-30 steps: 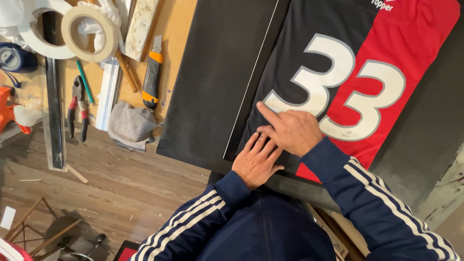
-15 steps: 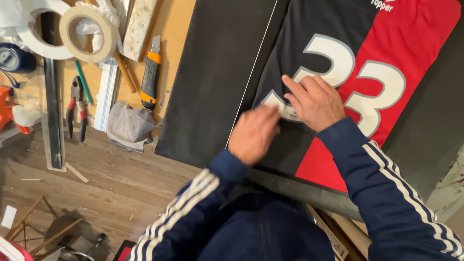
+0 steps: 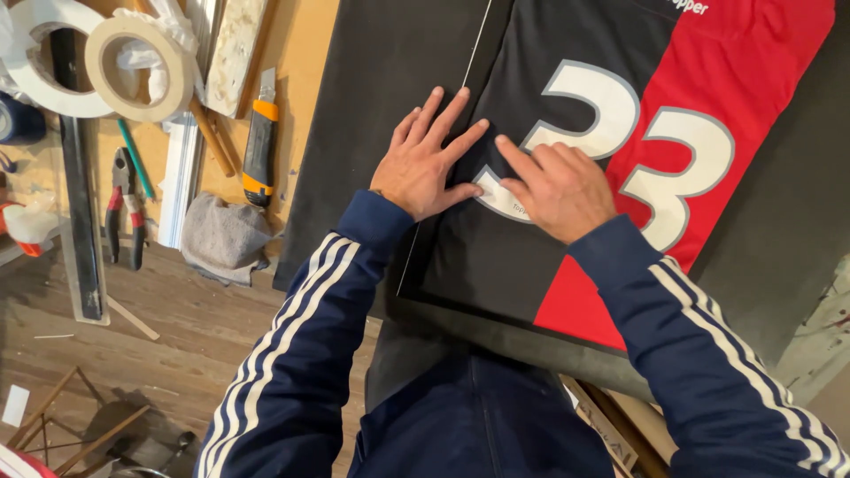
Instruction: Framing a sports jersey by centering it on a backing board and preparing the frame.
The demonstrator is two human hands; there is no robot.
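Head view: a black and red jersey [image 3: 567, 257] with large white numerals lies flat on a dark board [image 3: 381, 80] that covers most of the desk [image 3: 305, 53]. Both hands press down on the jersey's black half, at the lower left of the numerals. The left hand [image 3: 425, 164] lies palm down with its fingers spread wide and straight, its grip fully open and closed on nothing, the fingertips reaching toward the jersey's left edge. The right hand [image 3: 553, 186] rests just right of it, nearly touching, fingers loosely bent, index finger pushing on the fabric; its grip likewise holds nothing.

Left of the jersey, past the board's edge, the bare wooden desk carries a grey rag [image 3: 221, 235], two tape rolls [image 3: 133, 66] at the far corner, an orange and black utility knife [image 3: 258, 142] and red-handled pliers [image 3: 124, 208]. Below the desk, a worn plank floor [image 3: 133, 354] shows wood scraps.
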